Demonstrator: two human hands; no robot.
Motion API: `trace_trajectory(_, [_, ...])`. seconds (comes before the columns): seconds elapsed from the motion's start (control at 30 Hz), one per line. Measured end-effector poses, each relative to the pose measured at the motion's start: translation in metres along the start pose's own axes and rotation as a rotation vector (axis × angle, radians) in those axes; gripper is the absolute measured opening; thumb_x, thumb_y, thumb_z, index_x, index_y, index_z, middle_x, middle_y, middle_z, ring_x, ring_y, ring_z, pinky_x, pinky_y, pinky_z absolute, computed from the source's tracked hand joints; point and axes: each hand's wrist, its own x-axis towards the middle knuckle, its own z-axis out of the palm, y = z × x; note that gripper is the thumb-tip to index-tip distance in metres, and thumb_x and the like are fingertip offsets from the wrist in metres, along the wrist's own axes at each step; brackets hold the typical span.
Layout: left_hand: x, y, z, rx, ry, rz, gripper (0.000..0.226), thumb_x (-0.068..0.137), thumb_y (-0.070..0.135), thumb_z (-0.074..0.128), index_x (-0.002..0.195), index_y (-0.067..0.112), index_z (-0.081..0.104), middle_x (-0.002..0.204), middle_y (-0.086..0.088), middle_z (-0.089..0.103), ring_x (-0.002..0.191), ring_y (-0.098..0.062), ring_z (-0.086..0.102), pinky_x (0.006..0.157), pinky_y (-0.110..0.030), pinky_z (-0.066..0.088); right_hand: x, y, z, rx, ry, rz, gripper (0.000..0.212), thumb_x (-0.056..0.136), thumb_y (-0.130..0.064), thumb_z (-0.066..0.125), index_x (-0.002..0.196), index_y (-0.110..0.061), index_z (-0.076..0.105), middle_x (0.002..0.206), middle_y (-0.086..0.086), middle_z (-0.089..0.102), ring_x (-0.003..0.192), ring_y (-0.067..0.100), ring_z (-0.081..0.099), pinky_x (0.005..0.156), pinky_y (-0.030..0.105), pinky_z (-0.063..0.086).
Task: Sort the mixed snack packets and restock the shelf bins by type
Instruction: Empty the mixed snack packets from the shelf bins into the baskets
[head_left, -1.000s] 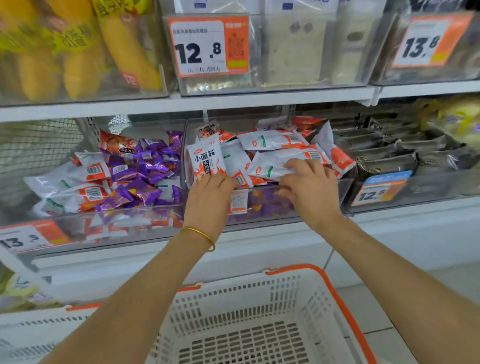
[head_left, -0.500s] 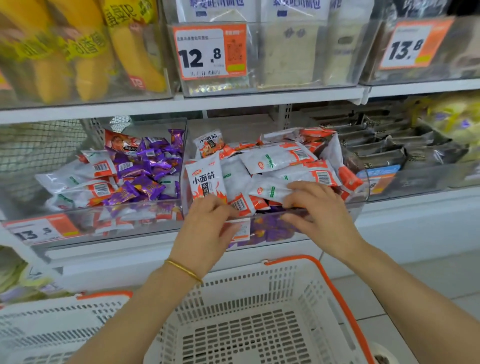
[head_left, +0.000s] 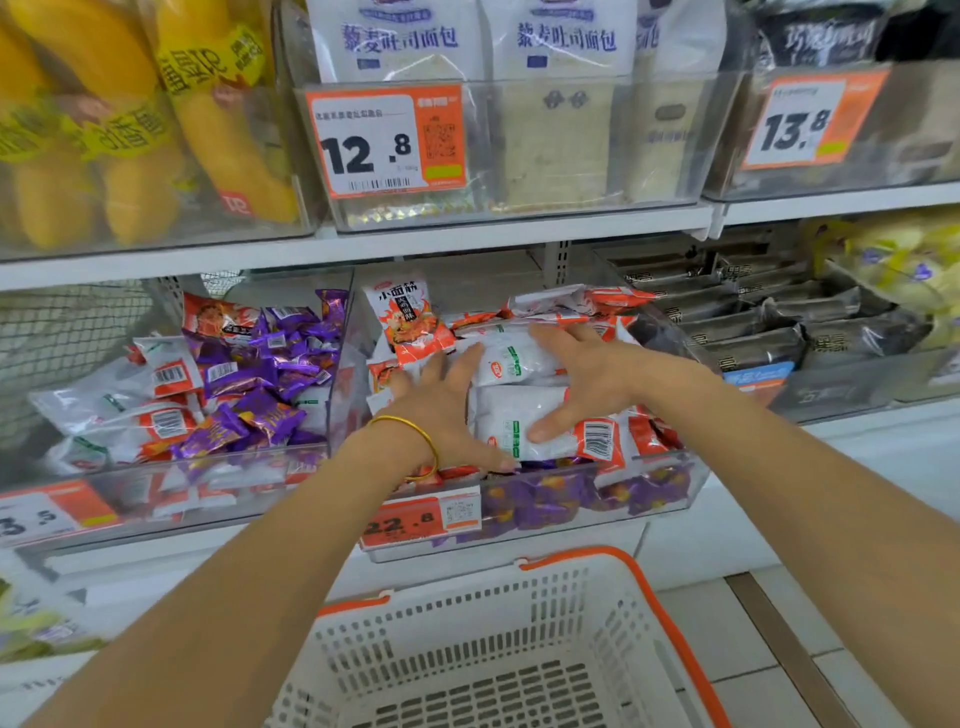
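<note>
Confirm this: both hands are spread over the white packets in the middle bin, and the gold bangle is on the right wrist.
One detail is wrong. The head view shows the gold bangle on the left wrist, not the right. The rest stands: the left hand and right hand are spread over the white packets in the middle bin.

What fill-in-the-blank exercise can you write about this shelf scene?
The left hand wears a ____ bracelet. It and the right hand lie on packets that are mostly ____. The basket below has an ____ rim.
Missing words: gold; white; orange.
</note>
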Motion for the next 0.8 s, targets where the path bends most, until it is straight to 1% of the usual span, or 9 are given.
trace_trajectory(0.07, [-0.002,0.002,-0.003,-0.02,0.077,0.044,0.124,0.058,0.063,0.076,0.147,0.034,-0.006,0.153,-0.004,0.012,0.139,-0.033,0.014,0.113,-0.045,0.014,0.003,0.001,0.001,0.04,0.042,0.018,0.132,0.055,-0.07,0.074,0.149,-0.035,-0.012,0.159,0.005,-0.004,0.145,0.033,0.014,0.113,0.051,0.027])
trace_trajectory(0.2, [-0.004,0.005,-0.003,0.019,-0.013,0.017,0.13,0.063,0.059,0.076,0.142,0.038,-0.026,0.157,-0.007,-0.003,0.143,-0.037,-0.003,0.116,-0.05,0.004,0.009,-0.004,0.005,0.071,-0.01,0.001,0.127,0.06,-0.069,0.073,0.149,-0.036,-0.012,0.159,0.003,-0.014,0.147,0.029,0.003,0.116,0.049,0.021])
trace_trajectory(0.27, [-0.002,0.003,-0.002,-0.022,-0.012,0.016,0.131,0.062,0.056,0.078,0.143,0.039,-0.023,0.157,-0.009,0.0,0.143,-0.039,-0.002,0.116,-0.051,0.006,0.01,-0.006,0.009,0.146,0.029,-0.051,0.123,0.062,-0.063,0.075,0.15,-0.036,-0.008,0.159,0.002,-0.011,0.147,0.028,0.005,0.116,0.045,0.022])
trace_trajectory(0.37, [0.002,0.002,-0.005,-0.147,0.153,0.082,0.117,0.063,0.036,0.083,0.149,0.032,0.003,0.147,-0.014,0.027,0.135,-0.037,0.027,0.112,-0.045,0.023,0.012,-0.01,0.017,0.314,0.181,-0.081,0.111,0.065,-0.054,0.079,0.15,-0.035,0.011,0.156,0.002,0.009,0.141,0.024,0.022,0.113,0.041,0.029])
trace_trajectory(0.47, [0.003,0.007,-0.01,-0.426,0.309,0.172,0.094,0.067,0.012,0.08,0.143,0.019,0.026,0.132,-0.014,0.048,0.119,-0.031,0.05,0.1,-0.039,0.042,0.018,-0.017,0.021,0.54,0.296,-0.187,0.092,0.062,-0.046,0.084,0.14,-0.028,0.039,0.135,0.001,0.046,0.123,0.017,0.043,0.105,0.037,0.04])
trace_trajectory(0.53, [-0.001,0.01,-0.016,-0.574,0.336,0.22,0.085,0.07,-0.001,0.076,0.14,0.013,0.03,0.125,-0.011,0.051,0.111,-0.023,0.053,0.092,-0.029,0.045,0.017,-0.021,0.018,0.685,0.312,-0.233,0.072,0.067,-0.032,0.085,0.13,-0.022,0.051,0.121,-0.001,0.06,0.11,0.017,0.056,0.092,0.029,0.049])
trace_trajectory(0.6, [-0.004,0.014,-0.024,-0.676,0.355,0.265,0.077,0.072,-0.01,0.071,0.137,0.006,0.033,0.116,-0.005,0.048,0.105,-0.015,0.05,0.084,-0.017,0.042,0.013,-0.023,0.015,0.823,0.292,-0.242,0.057,0.071,-0.022,0.083,0.121,-0.021,0.056,0.111,-0.003,0.066,0.097,0.013,0.064,0.079,0.021,0.053])
trace_trajectory(0.7, [-0.009,0.014,-0.034,-0.744,0.423,0.306,0.071,0.073,-0.018,0.063,0.134,0.003,0.036,0.119,-0.008,0.046,0.108,-0.017,0.049,0.085,-0.017,0.043,0.008,-0.028,0.009,0.955,0.31,-0.276,0.048,0.073,-0.014,0.081,0.115,-0.018,0.059,0.098,-0.005,0.068,0.08,0.005,0.067,0.065,0.017,0.054])
trace_trajectory(0.8, [-0.021,0.014,-0.048,-0.787,0.501,0.353,0.069,0.073,-0.021,0.059,0.133,0.006,0.039,0.123,-0.01,0.049,0.106,-0.015,0.052,0.083,-0.016,0.047,-0.004,-0.038,-0.005,0.994,0.395,-0.326,0.05,0.072,-0.008,0.08,0.117,-0.014,0.059,0.1,-0.003,0.068,0.081,0.004,0.067,0.069,0.02,0.056])
